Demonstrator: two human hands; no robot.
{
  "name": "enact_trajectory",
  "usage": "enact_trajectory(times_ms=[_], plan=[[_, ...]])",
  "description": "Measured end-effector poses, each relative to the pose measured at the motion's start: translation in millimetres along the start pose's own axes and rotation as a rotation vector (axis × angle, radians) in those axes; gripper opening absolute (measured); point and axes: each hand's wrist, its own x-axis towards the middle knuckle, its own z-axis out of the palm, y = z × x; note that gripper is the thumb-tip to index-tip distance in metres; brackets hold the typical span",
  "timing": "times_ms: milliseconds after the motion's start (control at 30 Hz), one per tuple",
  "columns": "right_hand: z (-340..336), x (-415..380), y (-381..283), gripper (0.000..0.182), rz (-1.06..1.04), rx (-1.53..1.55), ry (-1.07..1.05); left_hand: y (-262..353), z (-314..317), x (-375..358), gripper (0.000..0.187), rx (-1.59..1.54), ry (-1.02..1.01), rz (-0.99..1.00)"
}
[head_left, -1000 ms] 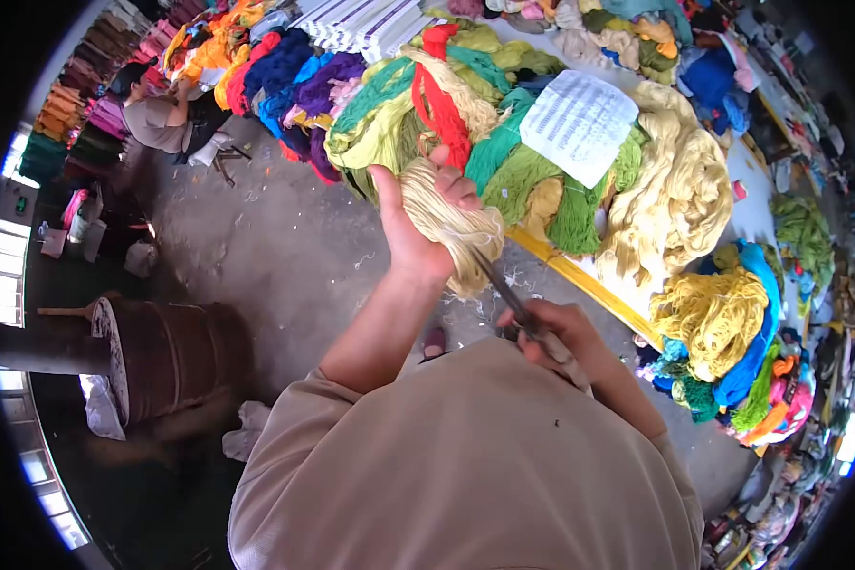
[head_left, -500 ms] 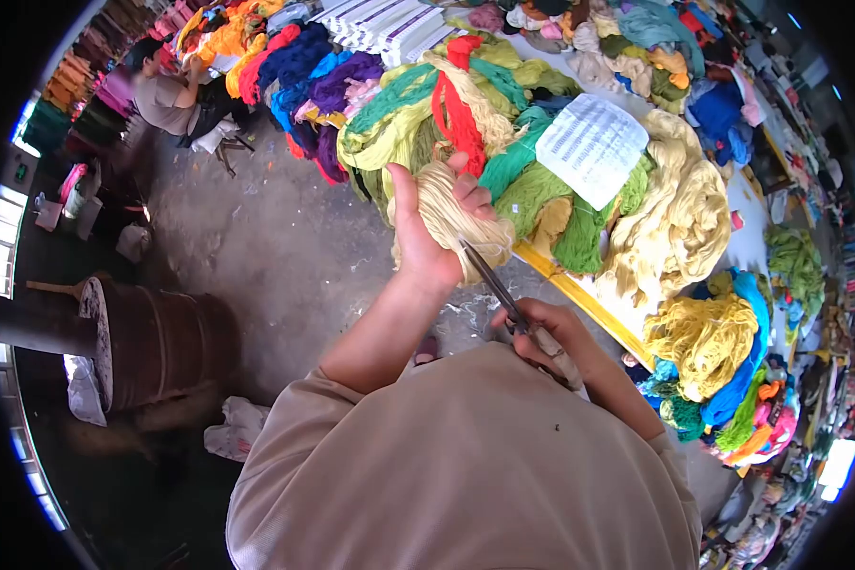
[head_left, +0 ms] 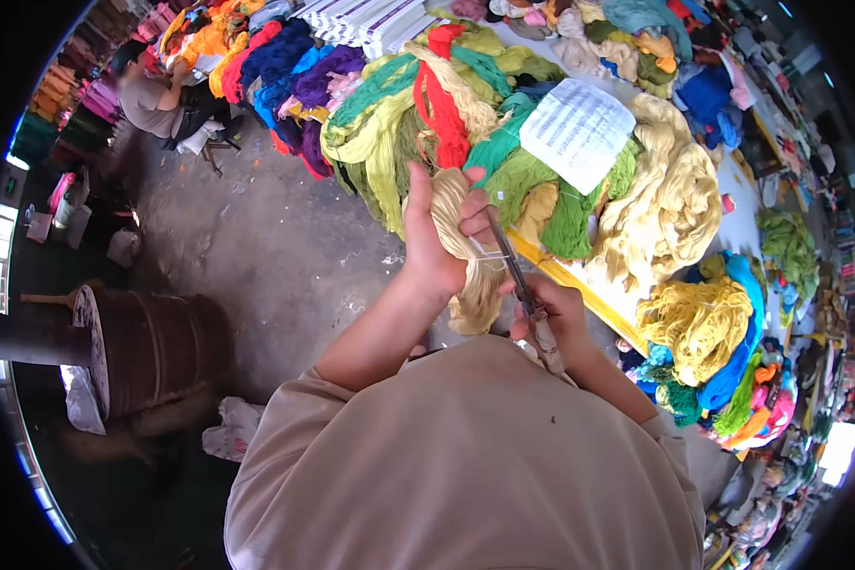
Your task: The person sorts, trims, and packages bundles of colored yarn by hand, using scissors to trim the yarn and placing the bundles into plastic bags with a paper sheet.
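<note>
A cream yarn skein [head_left: 475, 296] lies across the palm of my left hand [head_left: 434, 249], its lower end hanging below. The thumb is raised on one side and the fingers curl around the other. My right hand [head_left: 558, 309] grips dark scissors [head_left: 509, 258] whose handles have a pale wrapping. Their blades point up and overlap the skein's right edge, near the left fingers. A thin white tie crosses the skein by the blades. Just beyond the hands, red yarn [head_left: 443, 104] and green skeins [head_left: 565, 223] are heaped on the table.
A printed sheet [head_left: 579, 133] rests on the yarn, left of a big cream heap [head_left: 670, 190]. The table's yellow edge [head_left: 579, 290] runs close by my right hand. To the left lies a rusty drum [head_left: 166, 347]; a seated person [head_left: 150, 103] is farther back.
The skein has turned in my left hand, and its lower end now hangs down. The scissors have tilted more upright, along the skein's right side. The view has shifted slightly.
</note>
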Motion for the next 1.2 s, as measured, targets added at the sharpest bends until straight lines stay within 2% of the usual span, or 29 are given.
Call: enact_trajectory(times_ms=[100, 167, 233, 267, 300, 333, 367, 433, 500, 533, 567, 633, 667, 700, 733, 800, 833, 867, 900, 933, 967, 1000, 1033, 1067, 1100, 1133, 1200], plan=[[3, -2, -3, 0.047, 0.029, 0.026, 0.115, -8, 11, 1, 0.07, 0.064, 0.036, 0.0], [2, 0, -7, 0.044, 0.031, 0.11, 0.119, -11, 13, 5, 0.07, 0.09, 0.043, -0.009], [-4, -1, -4, 0.042, -0.093, 0.092, 0.034, -11, 11, 9, 0.07, 0.035, 0.059, -0.047], [-9, -8, -11, 0.039, 0.017, 0.245, 0.03, -10, 9, 10, 0.072, 0.063, 0.069, -0.026], [-9, -14, -12, 0.039, 0.025, 0.47, 0.117, -7, 7, 11, 0.072, 0.041, 0.069, -0.018], [-16, -14, -14, 0.038, -0.112, 0.471, 0.162, -4, 3, 12, 0.073, 0.02, 0.069, -0.01], [-23, -14, -20, 0.04, -0.082, 0.298, 0.222, -2, -6, 14, 0.072, -0.055, -0.062, -0.073], [-10, 7, -17, 0.042, -0.227, 0.21, 0.378, -19, 9, 14, 0.072, -0.011, 0.018, -0.066], [-39, 19, -8, 0.046, -0.379, -0.356, 0.184, -33, 15, 18, 0.071, -0.025, 0.12, -0.054], [-46, 22, -6, 0.048, -0.431, -0.605, 0.117, -35, 16, 20, 0.071, 0.014, 0.08, -0.024], [-45, 20, -6, 0.051, -0.418, -0.625, 0.122, -35, 17, 21, 0.072, 0.05, 0.041, 0.01], [-44, -8, 20, 0.047, -0.176, -0.421, 0.133, -22, 13, 23, 0.07, 0.111, -0.011, 0.081], [-46, -30, 31, 0.038, 0.016, -0.232, 0.116, -15, 12, 22, 0.07, 0.137, -0.007, 0.117], [-49, -51, 41, 0.035, 0.064, -0.288, 0.122, -10, 14, 20, 0.071, 0.241, 0.1, 0.168], [-54, -71, 49, 0.032, 0.109, -0.344, 0.123, -7, 9, 18, 0.073, 0.341, 0.082, 0.208], [-72, -110, 62, 0.033, 0.577, -0.195, 0.009, -4, 0, 14, 0.076, 0.488, 0.062, 0.287], [-75, -134, 83, 0.036, 0.606, -0.43, 0.016, -3, -1, 10, 0.076, 0.484, 0.068, 0.3], [-76, -154, 105, 0.038, 0.623, -0.67, 0.027, -6, 0, 8, 0.072, 0.709, 0.005, 0.323], [-76, -151, 99, 0.052, 0.679, -0.495, 0.091, -9, 2, 8, 0.067, 0.932, -0.06, 0.346], [-78, -144, 97, 0.061, 0.648, -0.274, 0.231, -17, 0, 8, 0.054, 1.011, -0.187, 0.292], [-74, -137, 96, 0.07, 0.617, -0.045, 0.372, -22, 1, 7, 0.056, 1.44, -0.342, 0.426], [-65, -114, 75, 0.075, 0.351, -0.088, 0.376, -28, 12, 7, 0.06, 1.866, -0.511, 0.556], [-57, -91, 53, 0.082, 0.084, -0.132, 0.373, -38, 27, 6, 0.074, 2.027, -0.57, 0.514], [-54, -66, 42, 0.1, -0.091, -0.109, 0.345, -43, 33, 7, 0.081, 2.101, -0.633, 0.559], [-41, -45, 32, 0.102, -0.278, 0.074, 0.318, -48, 37, 7, 0.088, 2.176, -0.695, 0.607], [-25, -35, 30, 0.105, -0.245, 0.241, 0.346, -52, 33, 8, 0.099, 2.254, -0.641, 0.544], [-19, -25, 13, 0.102, -0.046, 0.424, 0.327, -40, 50, 5, 0.109, 2.299, -0.687, 0.456]])
